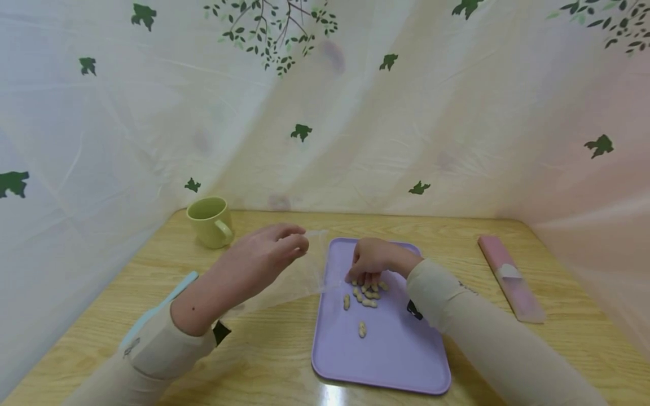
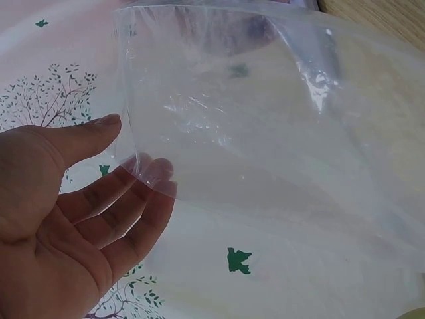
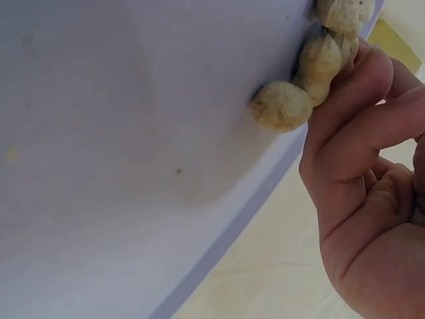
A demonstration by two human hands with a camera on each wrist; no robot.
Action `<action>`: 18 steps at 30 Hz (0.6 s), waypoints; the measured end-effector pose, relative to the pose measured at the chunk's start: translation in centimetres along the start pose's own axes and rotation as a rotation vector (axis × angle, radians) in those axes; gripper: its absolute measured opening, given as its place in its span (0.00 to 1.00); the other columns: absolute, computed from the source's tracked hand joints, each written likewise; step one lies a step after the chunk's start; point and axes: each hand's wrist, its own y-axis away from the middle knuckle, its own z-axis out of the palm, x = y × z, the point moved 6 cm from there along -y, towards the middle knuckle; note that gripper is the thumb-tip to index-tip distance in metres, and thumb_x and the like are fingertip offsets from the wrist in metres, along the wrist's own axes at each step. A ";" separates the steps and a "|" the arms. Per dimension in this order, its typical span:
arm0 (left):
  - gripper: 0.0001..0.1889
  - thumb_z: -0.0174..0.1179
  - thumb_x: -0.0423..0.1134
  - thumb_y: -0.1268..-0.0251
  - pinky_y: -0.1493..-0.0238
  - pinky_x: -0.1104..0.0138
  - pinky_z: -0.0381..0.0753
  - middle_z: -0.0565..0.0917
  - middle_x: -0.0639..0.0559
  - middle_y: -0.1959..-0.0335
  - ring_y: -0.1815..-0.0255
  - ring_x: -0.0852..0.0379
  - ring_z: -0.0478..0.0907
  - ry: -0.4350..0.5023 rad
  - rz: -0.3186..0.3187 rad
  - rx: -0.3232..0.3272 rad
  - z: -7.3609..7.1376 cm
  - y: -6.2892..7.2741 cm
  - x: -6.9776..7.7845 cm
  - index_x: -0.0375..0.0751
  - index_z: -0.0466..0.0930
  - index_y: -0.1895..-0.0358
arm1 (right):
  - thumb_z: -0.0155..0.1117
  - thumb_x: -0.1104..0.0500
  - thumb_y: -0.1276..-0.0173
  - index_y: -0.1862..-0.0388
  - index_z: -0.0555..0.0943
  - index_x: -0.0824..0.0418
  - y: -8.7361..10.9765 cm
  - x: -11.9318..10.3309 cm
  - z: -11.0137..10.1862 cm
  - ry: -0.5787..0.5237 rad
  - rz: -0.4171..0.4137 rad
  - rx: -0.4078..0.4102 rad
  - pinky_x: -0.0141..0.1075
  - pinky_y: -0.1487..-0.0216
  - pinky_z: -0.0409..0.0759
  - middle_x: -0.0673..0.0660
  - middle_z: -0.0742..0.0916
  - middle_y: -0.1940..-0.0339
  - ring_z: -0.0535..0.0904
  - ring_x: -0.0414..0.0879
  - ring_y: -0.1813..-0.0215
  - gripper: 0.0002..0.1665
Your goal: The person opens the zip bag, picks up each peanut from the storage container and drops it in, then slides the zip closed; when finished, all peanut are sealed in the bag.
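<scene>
A clear plastic bag (image 2: 219,133) spreads out beside my left hand (image 1: 261,254). In the left wrist view, the fingertips of the left hand (image 2: 106,219) show through the bag's corner, while the thumb stands apart from them at its edge. My right hand (image 1: 373,259) reaches down over the far part of a purple tray (image 1: 381,355). Its fingers are curled at a small heap of peanuts (image 1: 359,295) in their shells. Close up, the right hand (image 3: 372,173) has its bent fingertips right against several peanuts (image 3: 282,106); part of its grip is hidden.
A green mug (image 1: 209,223) stands at the back left. Under the left forearm lies a light blue object (image 1: 157,307), partly covered. A pink case with a white band (image 1: 510,279) lies on the right of the wooden table (image 1: 269,355). A single peanut (image 1: 362,329) lies nearer the tray's middle.
</scene>
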 end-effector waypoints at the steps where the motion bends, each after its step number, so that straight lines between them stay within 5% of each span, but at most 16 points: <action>1: 0.11 0.71 0.33 0.30 0.55 0.59 0.91 0.90 0.45 0.45 0.51 0.48 0.90 0.002 0.000 0.001 0.0 0.0 0.0 0.47 0.82 0.51 | 0.77 0.54 0.30 0.71 0.88 0.61 0.0 0.0 -0.1 -0.002 -0.007 0.002 0.31 0.72 0.82 0.52 0.90 0.76 0.81 0.40 0.78 0.13; 12: 0.10 0.71 0.33 0.30 0.55 0.59 0.91 0.90 0.46 0.46 0.52 0.48 0.91 -0.009 -0.001 0.009 0.0 0.0 -0.1 0.47 0.83 0.51 | 0.74 0.49 0.28 0.65 0.88 0.60 2.5 -0.3 -2.5 -0.176 -0.070 0.116 0.44 0.60 0.91 0.58 0.92 0.66 0.86 0.46 0.70 0.14; 18: 0.10 0.72 0.34 0.30 0.55 0.59 0.91 0.90 0.46 0.46 0.52 0.48 0.91 -0.008 0.001 0.009 -0.1 0.0 -0.1 0.47 0.83 0.51 | 0.72 0.49 0.26 0.59 0.88 0.59 4.3 -0.9 -4.5 -0.262 -0.103 0.206 0.40 0.60 0.90 0.59 0.92 0.60 0.88 0.49 0.64 0.14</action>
